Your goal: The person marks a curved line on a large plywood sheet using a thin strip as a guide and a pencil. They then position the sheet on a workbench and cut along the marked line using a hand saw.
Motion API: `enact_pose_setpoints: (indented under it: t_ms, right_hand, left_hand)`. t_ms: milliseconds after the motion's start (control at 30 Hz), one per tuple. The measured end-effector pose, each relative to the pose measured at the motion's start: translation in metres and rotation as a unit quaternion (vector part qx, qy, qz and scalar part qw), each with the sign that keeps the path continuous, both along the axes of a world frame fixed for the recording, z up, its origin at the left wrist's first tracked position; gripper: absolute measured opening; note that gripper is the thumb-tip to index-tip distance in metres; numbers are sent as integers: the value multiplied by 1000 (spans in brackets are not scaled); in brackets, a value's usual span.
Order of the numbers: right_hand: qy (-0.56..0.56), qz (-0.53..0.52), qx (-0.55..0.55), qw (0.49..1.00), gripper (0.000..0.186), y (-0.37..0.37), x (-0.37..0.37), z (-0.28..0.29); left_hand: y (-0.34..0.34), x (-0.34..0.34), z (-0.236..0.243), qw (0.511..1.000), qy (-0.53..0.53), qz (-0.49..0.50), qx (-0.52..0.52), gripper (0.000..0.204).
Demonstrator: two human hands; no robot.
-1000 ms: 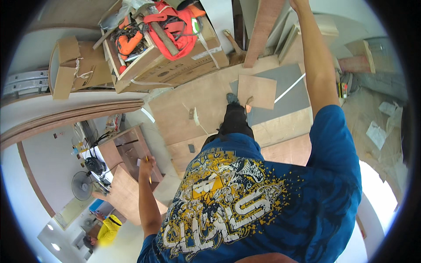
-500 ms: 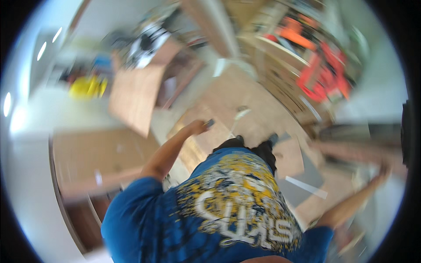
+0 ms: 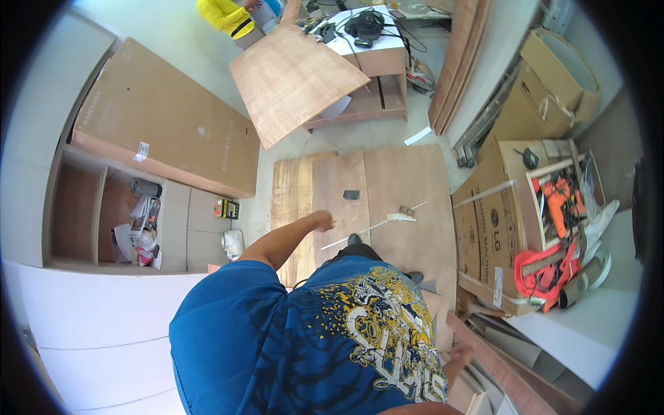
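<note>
My left hand (image 3: 321,221) hangs above the plywood sheets, its fingers loosely curled with nothing visible in them. Just beyond it, apart from the hand, a small dark grey square piece (image 3: 351,195) lies on the plywood sheet (image 3: 401,173). A thin white strip (image 3: 356,234) and a short white piece (image 3: 401,217) rest on the same sheet. My right hand (image 3: 459,356) is low on the right, beside the edge of a long reddish wooden board (image 3: 498,366). Its fingers are small and partly hidden, so a grip on the board cannot be made out.
A large cardboard carton (image 3: 173,117) lies along the left above open shelves (image 3: 76,207). Ahead, a plywood panel (image 3: 297,83) leans against a cabinet (image 3: 380,62); a person in yellow (image 3: 225,15) stands behind. At right, a carton (image 3: 484,221) adjoins a tool-filled wooden box (image 3: 553,194).
My view has swung round and steadied, shifting the room across the picture. My right arm has drawn in from far out on the right. A dark piece seen at my left hand's fingertips now shows apart.
</note>
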State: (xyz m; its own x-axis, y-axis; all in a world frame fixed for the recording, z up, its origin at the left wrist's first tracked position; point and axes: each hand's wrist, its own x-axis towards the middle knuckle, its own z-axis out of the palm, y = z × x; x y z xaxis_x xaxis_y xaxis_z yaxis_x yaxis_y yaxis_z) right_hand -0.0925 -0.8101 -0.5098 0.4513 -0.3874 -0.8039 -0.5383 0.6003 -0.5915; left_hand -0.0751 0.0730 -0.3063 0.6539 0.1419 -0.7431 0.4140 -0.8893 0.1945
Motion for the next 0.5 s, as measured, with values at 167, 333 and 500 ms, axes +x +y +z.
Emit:
enact_pose_setpoints:
  t_ms: [167, 333, 500]
  right_hand:
    - [104, 374, -44, 920, 22, 240, 77, 52]
    - [-4, 606, -73, 792, 24, 414, 146, 72]
    - [-9, 634, -97, 767, 26, 550, 195, 105]
  left_hand:
    - [66, -31, -3, 963, 113, 242, -46, 41]
    - [101, -42, 11, 937, -73, 314, -135, 45]
    - [178, -98, -67, 985, -46, 161, -42, 38]
